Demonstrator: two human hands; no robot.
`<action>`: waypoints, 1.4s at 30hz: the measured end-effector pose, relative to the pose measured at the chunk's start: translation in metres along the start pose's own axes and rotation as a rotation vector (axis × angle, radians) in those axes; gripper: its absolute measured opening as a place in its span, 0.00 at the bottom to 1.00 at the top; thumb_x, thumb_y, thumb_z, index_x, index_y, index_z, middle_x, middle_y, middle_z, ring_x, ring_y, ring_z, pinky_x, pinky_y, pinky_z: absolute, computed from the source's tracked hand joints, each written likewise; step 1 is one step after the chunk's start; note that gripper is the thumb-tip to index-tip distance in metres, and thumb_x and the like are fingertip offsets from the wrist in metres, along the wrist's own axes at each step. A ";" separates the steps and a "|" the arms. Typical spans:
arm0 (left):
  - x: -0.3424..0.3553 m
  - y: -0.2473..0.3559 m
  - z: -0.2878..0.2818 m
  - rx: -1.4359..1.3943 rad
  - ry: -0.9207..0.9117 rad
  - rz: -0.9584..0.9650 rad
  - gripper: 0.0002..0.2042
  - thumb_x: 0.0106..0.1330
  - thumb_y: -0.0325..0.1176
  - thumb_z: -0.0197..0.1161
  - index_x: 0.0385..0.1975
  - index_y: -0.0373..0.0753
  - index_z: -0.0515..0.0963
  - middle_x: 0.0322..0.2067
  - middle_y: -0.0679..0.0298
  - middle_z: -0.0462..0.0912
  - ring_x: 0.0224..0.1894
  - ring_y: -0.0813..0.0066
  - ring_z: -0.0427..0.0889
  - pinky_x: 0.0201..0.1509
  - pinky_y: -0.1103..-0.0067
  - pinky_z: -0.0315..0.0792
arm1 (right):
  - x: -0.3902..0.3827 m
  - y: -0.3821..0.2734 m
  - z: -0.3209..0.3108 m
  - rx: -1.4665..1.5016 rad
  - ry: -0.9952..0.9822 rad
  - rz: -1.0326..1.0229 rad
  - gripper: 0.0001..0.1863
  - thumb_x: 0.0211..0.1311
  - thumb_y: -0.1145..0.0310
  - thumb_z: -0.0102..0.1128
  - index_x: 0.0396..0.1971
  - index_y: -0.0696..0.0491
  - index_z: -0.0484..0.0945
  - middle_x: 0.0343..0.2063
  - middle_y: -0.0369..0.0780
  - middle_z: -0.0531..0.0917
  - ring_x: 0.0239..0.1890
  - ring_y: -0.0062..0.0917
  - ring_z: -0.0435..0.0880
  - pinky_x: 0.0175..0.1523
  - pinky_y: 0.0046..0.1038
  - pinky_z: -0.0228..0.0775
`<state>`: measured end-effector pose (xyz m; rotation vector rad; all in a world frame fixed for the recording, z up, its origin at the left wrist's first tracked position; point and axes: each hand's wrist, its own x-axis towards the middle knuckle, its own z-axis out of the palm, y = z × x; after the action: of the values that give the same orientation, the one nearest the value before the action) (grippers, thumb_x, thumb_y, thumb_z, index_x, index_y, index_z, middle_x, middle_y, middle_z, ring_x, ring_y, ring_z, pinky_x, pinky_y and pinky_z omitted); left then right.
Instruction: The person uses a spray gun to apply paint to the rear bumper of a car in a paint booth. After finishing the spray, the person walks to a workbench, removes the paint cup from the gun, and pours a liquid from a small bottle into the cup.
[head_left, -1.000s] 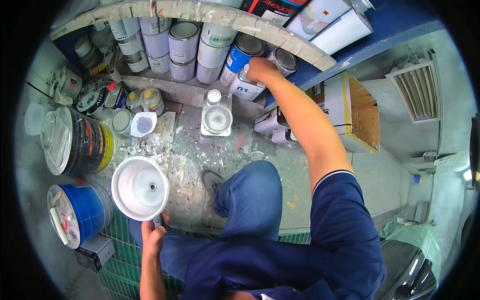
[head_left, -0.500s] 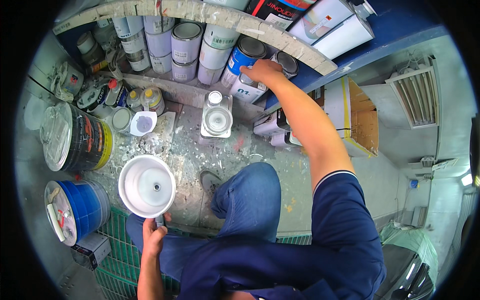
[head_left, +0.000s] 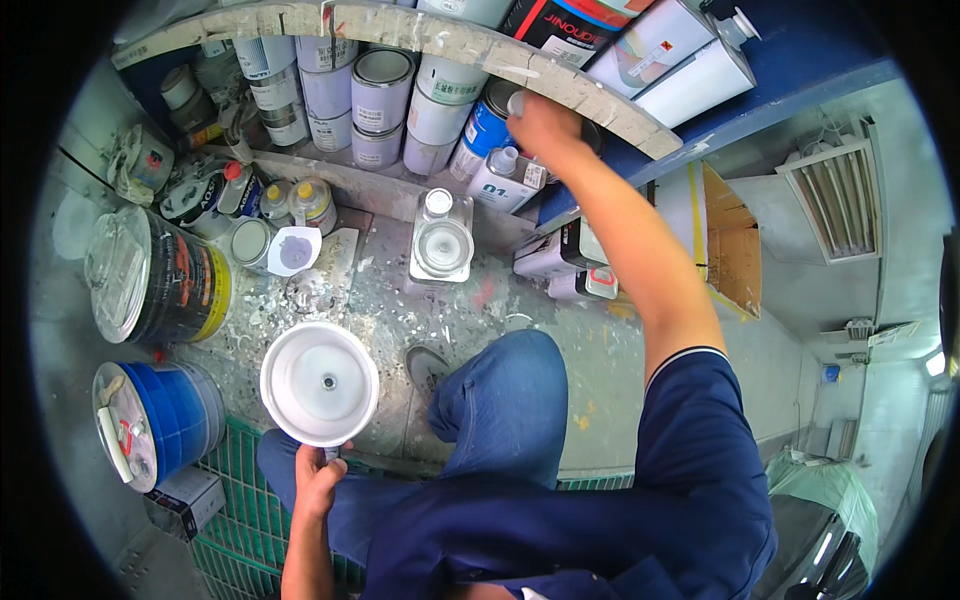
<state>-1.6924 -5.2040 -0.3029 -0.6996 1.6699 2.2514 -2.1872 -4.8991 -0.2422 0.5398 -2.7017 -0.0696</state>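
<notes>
My left hand point(head_left: 318, 480) is closed round the short grey handle under a spray gun's white cup point(head_left: 320, 385). The cup is lidless, its mouth faces up, and a small dark hole shows in its pale bottom. The gun's body is hidden beneath it. At the low shelf, my right hand point(head_left: 550, 130) pinches a small white round cap point(head_left: 516, 103) above a blue paint can point(head_left: 484, 130). Just below that hand stands a white rectangular metal can point(head_left: 507, 182) with its grey neck point(head_left: 503, 160) showing. Most of my right fingers are hidden.
A clear bottle point(head_left: 440, 245) stands on the paint-spotted floor ahead. Lilac cans point(head_left: 380, 92) line the shelf under a bent-looking board edge point(head_left: 400, 30). Left are a black pail point(head_left: 165, 275), a blue drum point(head_left: 180, 410) and small bottles point(head_left: 312, 205). A cardboard box point(head_left: 730, 240) stands right.
My right hand has risen off the top of the white rectangular can with the cap, baring its neck. The cup in my left hand has shifted slightly right and nearer to me.
</notes>
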 end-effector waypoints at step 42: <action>-0.007 -0.005 -0.018 -0.132 -0.052 -0.038 0.29 0.72 0.40 0.57 0.68 0.34 0.57 0.52 0.49 0.78 0.53 0.58 0.80 0.63 0.62 0.75 | -0.126 0.047 0.121 1.168 -0.310 0.698 0.42 0.53 0.71 0.74 0.66 0.54 0.60 0.58 0.41 0.75 0.60 0.30 0.73 0.65 0.32 0.61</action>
<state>-1.6801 -5.2194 -0.3077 -0.6897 1.4836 2.3486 -2.1425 -4.8111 -0.3940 -0.2069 -2.7930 1.7709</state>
